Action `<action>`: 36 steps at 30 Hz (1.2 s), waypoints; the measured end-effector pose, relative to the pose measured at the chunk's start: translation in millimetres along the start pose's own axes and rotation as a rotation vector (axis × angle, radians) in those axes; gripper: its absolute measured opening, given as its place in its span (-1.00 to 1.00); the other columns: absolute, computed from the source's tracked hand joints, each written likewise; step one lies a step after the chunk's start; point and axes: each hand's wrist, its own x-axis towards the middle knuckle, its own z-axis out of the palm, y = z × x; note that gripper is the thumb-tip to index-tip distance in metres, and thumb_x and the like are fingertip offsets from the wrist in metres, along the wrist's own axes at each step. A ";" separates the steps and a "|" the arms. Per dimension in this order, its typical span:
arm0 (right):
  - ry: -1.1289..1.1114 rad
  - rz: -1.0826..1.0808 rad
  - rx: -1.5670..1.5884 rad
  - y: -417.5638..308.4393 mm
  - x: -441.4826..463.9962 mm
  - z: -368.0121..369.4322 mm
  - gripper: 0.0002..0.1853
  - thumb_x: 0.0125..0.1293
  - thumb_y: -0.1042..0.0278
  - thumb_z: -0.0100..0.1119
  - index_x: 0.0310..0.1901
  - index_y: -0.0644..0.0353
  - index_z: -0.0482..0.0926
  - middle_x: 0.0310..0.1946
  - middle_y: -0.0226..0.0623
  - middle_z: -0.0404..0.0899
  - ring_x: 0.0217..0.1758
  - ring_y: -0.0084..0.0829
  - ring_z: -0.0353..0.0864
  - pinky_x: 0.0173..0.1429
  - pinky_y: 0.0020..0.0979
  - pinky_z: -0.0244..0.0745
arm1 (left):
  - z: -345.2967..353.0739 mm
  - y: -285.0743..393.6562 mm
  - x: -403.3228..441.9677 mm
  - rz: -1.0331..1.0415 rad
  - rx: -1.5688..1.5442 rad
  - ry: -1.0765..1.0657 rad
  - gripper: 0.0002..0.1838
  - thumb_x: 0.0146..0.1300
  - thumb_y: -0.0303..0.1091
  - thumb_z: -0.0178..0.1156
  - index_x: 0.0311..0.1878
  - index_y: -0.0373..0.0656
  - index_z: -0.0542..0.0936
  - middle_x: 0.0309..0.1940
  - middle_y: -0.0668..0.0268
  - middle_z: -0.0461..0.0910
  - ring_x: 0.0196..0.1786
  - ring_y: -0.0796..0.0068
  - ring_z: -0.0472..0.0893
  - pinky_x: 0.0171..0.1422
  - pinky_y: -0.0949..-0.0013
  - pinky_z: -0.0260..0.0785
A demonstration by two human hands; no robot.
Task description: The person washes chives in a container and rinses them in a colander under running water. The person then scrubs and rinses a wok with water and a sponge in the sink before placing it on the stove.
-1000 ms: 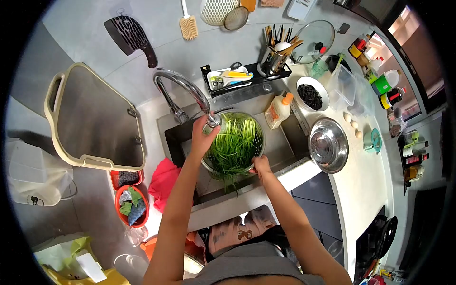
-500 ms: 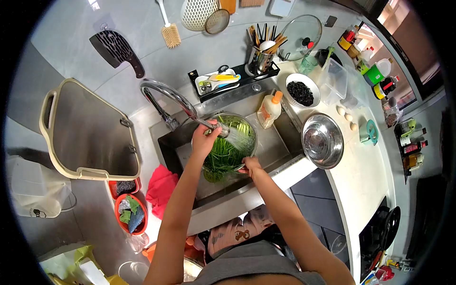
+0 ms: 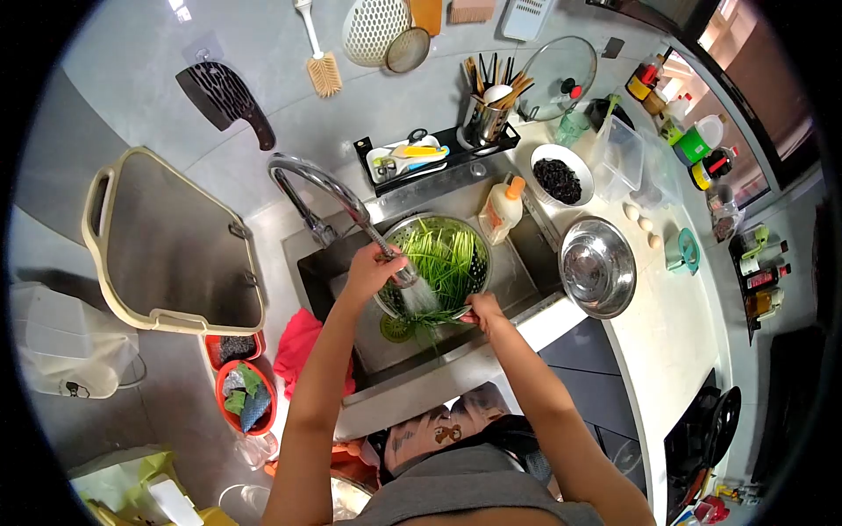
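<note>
"Holding what is your left hand [image 3: 374, 270]?"
"It is closed around the spray head [image 3: 404, 275]; water [image 3: 421, 298] falls on your chives [image 3: 441, 256] in the colander [image 3: 480, 263], over the sink [image 3: 373, 358]."
"And your right hand [image 3: 484, 314]?"
"It is closed on the colander's near rim."

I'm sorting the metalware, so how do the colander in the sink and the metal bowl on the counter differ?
The colander is pierced with holes; the metal bowl has a solid wall. The colander holds long green stalks, while no greens show in the metal bowl. The right hand grips the colander's rim; no hand touches the metal bowl. Both are round, open and shiny.
</note>
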 end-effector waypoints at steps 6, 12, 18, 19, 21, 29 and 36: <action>-0.054 0.041 0.050 3.1 -9.7 10.7 -0.88 0.02 0.56 -0.01 -0.39 0.43 0.35 -0.60 -0.11 0.47 -0.63 -0.30 0.54 -0.57 -0.33 0.59 | 21.3 -18.1 28.6 0.166 -0.303 0.097 -0.74 0.00 -0.41 0.27 -0.23 -0.26 0.49 -0.33 0.25 0.54 -0.32 0.50 0.52 -0.25 0.46 0.37; -0.048 0.055 0.040 -12.6 -28.8 2.7 -0.88 0.03 0.54 0.00 -0.41 0.41 0.34 -0.64 -0.20 0.39 -0.65 -0.36 0.49 -0.53 -0.35 0.60 | 12.4 -8.5 5.8 0.135 0.217 0.259 -0.78 0.00 -0.39 0.28 -0.28 -0.23 0.52 -0.42 0.33 0.55 -0.35 0.55 0.51 -0.28 0.46 0.34; -0.039 0.107 0.026 -2.9 -13.3 7.6 -0.89 0.04 0.52 0.01 -0.43 0.39 0.35 -0.63 -0.23 0.38 -0.64 -0.39 0.48 -0.54 -0.37 0.59 | 21.2 -14.7 18.3 0.192 -0.058 0.181 -0.76 -0.02 -0.41 0.28 -0.29 -0.28 0.49 -0.37 0.30 0.54 -0.28 0.52 0.51 -0.22 0.46 0.36; -0.047 0.074 0.019 -1.3 -16.2 6.8 -0.89 0.04 0.52 0.01 -0.43 0.40 0.36 -0.63 -0.23 0.38 -0.64 -0.39 0.48 -0.53 -0.37 0.59 | 25.6 -16.9 25.0 0.405 -0.063 0.279 -0.77 -0.04 -0.43 0.29 -0.32 -0.24 0.46 -0.33 0.27 0.53 -0.23 0.46 0.52 -0.14 0.45 0.37; -0.065 0.009 0.006 0.7 -22.1 3.5 -0.89 0.03 0.53 0.01 -0.44 0.42 0.37 -0.62 -0.22 0.39 -0.65 -0.39 0.47 -0.53 -0.38 0.59 | 20.6 -20.7 28.8 0.375 0.062 0.384 -0.77 -0.06 -0.43 0.28 -0.34 -0.22 0.45 -0.33 0.26 0.53 -0.23 0.40 0.52 -0.14 0.41 0.36; 0.017 -0.001 0.044 4.7 -9.2 -6.7 -0.84 0.05 0.52 -0.01 -0.41 0.49 0.41 -0.58 -0.11 0.48 -0.64 -0.35 0.52 -0.57 -0.40 0.56 | 3.9 -4.9 -3.9 0.099 0.275 0.148 -0.74 -0.02 -0.31 0.28 -0.28 -0.21 0.52 -0.52 0.31 0.52 -0.47 0.51 0.51 -0.39 0.45 0.36; -0.063 -0.098 0.019 5.7 -23.8 9.3 -0.83 0.03 0.54 -0.04 -0.37 0.51 0.41 -0.58 -0.10 0.48 -0.64 -0.35 0.53 -0.62 -0.45 0.53 | 24.4 -18.9 27.9 0.197 0.003 0.317 -0.72 -0.05 -0.36 0.31 -0.28 -0.24 0.50 -0.45 0.28 0.54 -0.42 0.50 0.52 -0.34 0.44 0.35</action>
